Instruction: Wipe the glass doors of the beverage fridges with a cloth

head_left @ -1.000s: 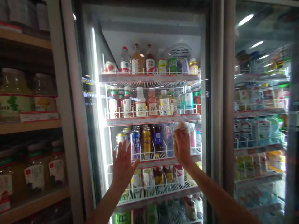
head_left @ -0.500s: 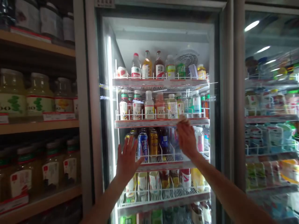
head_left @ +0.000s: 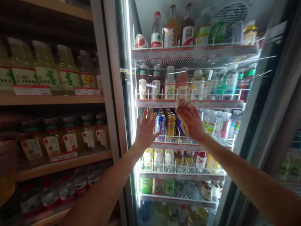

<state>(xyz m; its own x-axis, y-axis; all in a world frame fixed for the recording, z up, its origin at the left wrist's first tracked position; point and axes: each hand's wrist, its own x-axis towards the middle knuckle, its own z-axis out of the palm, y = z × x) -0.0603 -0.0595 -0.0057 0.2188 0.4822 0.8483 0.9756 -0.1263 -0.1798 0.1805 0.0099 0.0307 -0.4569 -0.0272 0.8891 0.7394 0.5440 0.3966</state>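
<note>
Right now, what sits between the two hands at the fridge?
In the head view, a blue can and a gold can stand between the left hand and right hand.

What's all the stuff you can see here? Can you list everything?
fridge: one, grey frame, glass door, centre
top-shelf bottles: about eight, mixed colours, fridge top rack
second-shelf bottles: about ten, red, white and green, next rack down
cans: several, blue and gold, third rack, between the hands
cups: a row, pale and red, fourth rack
wooden shelves: several boards, brown, left of the fridge
jugs: about five, pale yellow, upper wooden shelf
jars: about six, amber, lower wooden shelf
left hand: open, flat against the glass
right hand: raised at the glass; a pale thing at the fingertips, unclear
</note>
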